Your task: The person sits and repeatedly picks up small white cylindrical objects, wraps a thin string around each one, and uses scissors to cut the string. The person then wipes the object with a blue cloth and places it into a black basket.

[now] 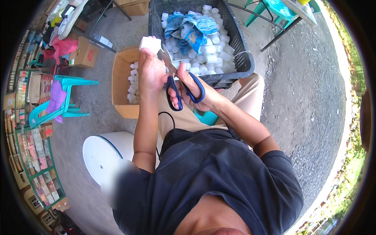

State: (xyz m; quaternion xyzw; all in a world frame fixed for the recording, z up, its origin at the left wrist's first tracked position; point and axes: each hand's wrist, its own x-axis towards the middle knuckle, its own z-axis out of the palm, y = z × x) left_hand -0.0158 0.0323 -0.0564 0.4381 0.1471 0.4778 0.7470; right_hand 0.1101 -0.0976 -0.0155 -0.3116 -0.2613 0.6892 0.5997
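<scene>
My left hand (151,70) holds a small white cylinder-shaped piece (150,43) up at its fingertips. My right hand (196,88) grips a pair of blue-handled scissors (181,84), fingers through the loops; the metal blades (167,58) point up toward the white piece. Both hands are raised over my lap, in front of a black plastic crate (235,47) full of several similar white pieces (211,55) and a crumpled blue cloth or bag (192,27).
A cardboard box (119,86) with white pieces inside stands on the ground to my left. A white bucket or lid (103,152) is at my lower left. Teal plastic chairs (58,103), a brown box (84,53) and shelves of goods (31,149) line the left.
</scene>
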